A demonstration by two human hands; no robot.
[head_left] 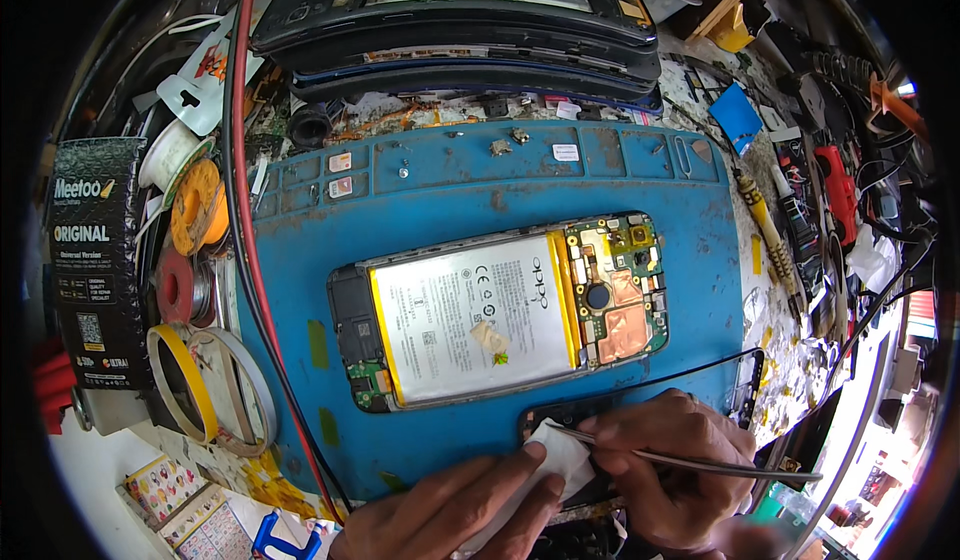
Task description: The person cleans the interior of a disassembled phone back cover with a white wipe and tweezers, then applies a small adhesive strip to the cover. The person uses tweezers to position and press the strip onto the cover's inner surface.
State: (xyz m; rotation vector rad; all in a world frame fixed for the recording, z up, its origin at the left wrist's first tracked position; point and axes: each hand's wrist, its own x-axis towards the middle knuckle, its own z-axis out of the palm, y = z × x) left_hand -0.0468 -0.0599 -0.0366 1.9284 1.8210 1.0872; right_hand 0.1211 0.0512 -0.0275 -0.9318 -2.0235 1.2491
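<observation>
The left hand (pixel 470 500) pinches a white tissue (pixel 572 460) between nearly closed fingers, and the right hand (pixel 680 465) is curled tightly around a thin metal tool (pixel 725 467), its tip at the tissue. Directly beneath both hands lies a dark phone frame (pixel 575 409), partly hidden by them. Just beyond the hands, an opened phone (pixel 480 310) with its battery exposed lies on a blue mat (pixel 300 260); tape rolls (pixel 208 420) stand left of the left hand.

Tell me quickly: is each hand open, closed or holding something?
Left hand: holding a white cloth or tissue.
Right hand: holding a thin metal tool.
</observation>
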